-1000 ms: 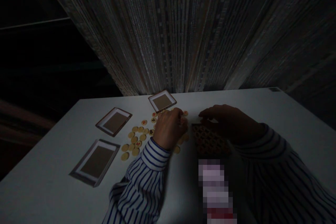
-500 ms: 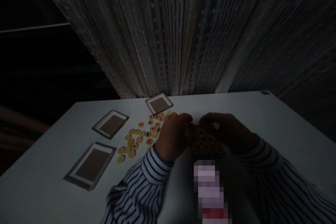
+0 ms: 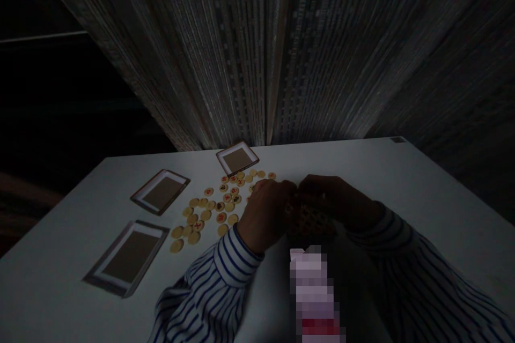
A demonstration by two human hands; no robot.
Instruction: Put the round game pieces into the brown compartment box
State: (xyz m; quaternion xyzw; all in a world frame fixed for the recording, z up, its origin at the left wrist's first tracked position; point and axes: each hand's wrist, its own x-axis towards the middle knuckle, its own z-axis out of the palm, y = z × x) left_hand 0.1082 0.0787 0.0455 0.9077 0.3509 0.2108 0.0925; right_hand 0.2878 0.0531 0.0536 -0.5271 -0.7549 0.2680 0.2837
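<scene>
Under the two hands, near the middle of the table point(image 3: 350, 161), sit the packed discs point(image 3: 314, 222), set close together in a block of rows. Deep shadow covers them (their edges are hard to make out), and the fingers hide the far left part.

Over that part the left hand point(image 3: 267, 211) and the right hand point(image 3: 338, 197) come together, fingertips touching or nearly so. Both have curled fingers; whether either pinches a disc cannot be told in this light.

Left of the packed discs, beyond and beside the left hand, lie the loose discs point(image 3: 205, 215), pale yellow and spread in an uneven band running from the near left to the far side. Some show red marks, a few show dark ones, and many look plain on top. Several touch; others lie apart.

Farther out are three shallow boxes with pale borders and brown middles: the near box point(image 3: 127, 257) at the left, the middle box point(image 3: 161, 192) beyond it, and the far box point(image 3: 237, 159) by the back edge (its near corner comes close to the discs).

Striped sleeves point(image 3: 237, 257) cover both wrists. Nearer the wearer than the packed discs, a pixelated patch point(image 3: 316, 289) shows pink and red. Behind the table hangs a streaked curtain point(image 3: 249, 53).
</scene>
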